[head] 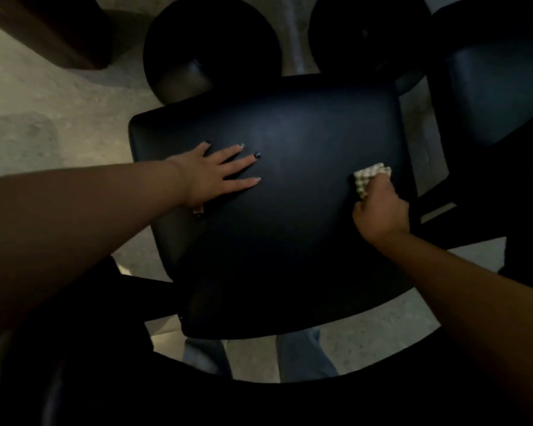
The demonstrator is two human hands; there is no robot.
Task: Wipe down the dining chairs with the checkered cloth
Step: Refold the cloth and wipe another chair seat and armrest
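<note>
In the head view, one dark chair seat fills the middle of the picture and serves as the landmark. Two hands are on it. The left hand lies flat near the seat's left edge, its fingers straight and spread wide, holding nothing; the thumb is tucked under the palm side and only partly seen. The right hand sits at the seat's right edge, its fingers curled tight round the one checkered cloth, which is bunched up and pressed to the seat; only a small pale corner of the cloth shows beyond the knuckles.

Beyond the seat's far edge stand two round black shapes, very dark; whether they are stools or table bases cannot be told. To the seat's right is one more dark padded seat, cut off by the picture's edge. At the far left of the seat, in the top corner, a brown block of furniture is also cut off. Below the seat's near edge two legs in blue jeans show against the pale floor. The near part of the picture is almost black and hard to read.
</note>
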